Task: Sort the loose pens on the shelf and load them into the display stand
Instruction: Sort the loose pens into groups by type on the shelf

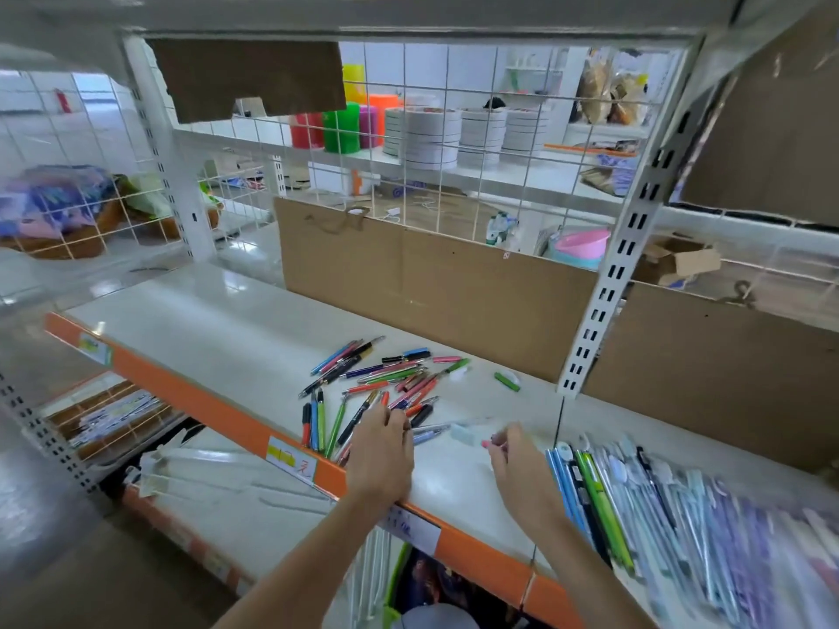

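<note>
item: shelf (236,338), white board with an orange front strip (213,401); all places below are given from that strip, near to far.

left hand (380,451): crosses the strip and lies just behind it, palm down, fingers reaching forward. its fingertips (386,413) rest among the near ends of the loose pens (386,379). whether the left grip is closed on a pen or only pressing the pile cannot be told; the fingers look fairly straight.

right hand (515,456): just behind the strip, to the right of the left hand. its grip is pinched together on a small pink-tipped item (486,444), blurred, possibly a pen or a cap. a pale blurred object (467,433) lies just beyond it.

packaged pens (658,506): a row of wrapped stock further right along the strip, beside the right hand.

loose pens: a scattered heap a little behind the strip, directly ahead of the left hand. most long axes run diagonally, near-left to far-right; a few at the near edge stand roughly square to the strip. the left hand is the nearer one, already touching the heap.

green pen (507,381): lone, further back, right of the heap.

cardboard panel (436,292): at the back of the shelf.

display stand: not identifiable in view.

judgement: sorting is at an early stage, the heap largely unsorted.
</note>
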Motion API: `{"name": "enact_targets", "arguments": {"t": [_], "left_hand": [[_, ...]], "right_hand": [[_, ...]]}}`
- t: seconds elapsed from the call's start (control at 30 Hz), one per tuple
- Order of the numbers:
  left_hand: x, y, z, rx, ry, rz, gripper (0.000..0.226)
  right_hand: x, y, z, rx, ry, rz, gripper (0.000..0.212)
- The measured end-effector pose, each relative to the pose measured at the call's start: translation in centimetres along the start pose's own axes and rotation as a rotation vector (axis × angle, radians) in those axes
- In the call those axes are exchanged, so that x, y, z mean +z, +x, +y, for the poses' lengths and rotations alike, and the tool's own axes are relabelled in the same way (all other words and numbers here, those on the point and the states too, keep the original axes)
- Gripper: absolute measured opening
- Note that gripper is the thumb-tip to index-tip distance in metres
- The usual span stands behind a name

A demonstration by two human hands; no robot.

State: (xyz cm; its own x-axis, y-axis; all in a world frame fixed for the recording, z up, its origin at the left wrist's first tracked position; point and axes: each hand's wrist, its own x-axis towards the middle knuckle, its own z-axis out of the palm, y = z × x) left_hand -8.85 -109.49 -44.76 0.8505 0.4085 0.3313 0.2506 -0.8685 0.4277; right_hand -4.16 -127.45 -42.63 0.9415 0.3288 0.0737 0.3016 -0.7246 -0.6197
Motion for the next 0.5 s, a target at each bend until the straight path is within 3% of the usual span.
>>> {"name": "enact_targets", "arguments": {"t": [0.17,0.33,0.5], "left_hand": [[-0.1,1.6,-0.1,-0.041,-0.044,-0.014,0.012],[0.1,5.4,0.2,-0.082,0.07,-0.019,0.021],[1.0,6.6,0.3,-0.145,0.217,-0.188,0.027]], "right_hand": [[-0.3,-3.4,2.6,0.006,0.047,0.02,0.008],[-0.4,-3.2,2.5,0.013,0.013,-0.014,0.018],[-0.4,-3.2,2.6,0.017,0.021,-0.031,0.017]]}}
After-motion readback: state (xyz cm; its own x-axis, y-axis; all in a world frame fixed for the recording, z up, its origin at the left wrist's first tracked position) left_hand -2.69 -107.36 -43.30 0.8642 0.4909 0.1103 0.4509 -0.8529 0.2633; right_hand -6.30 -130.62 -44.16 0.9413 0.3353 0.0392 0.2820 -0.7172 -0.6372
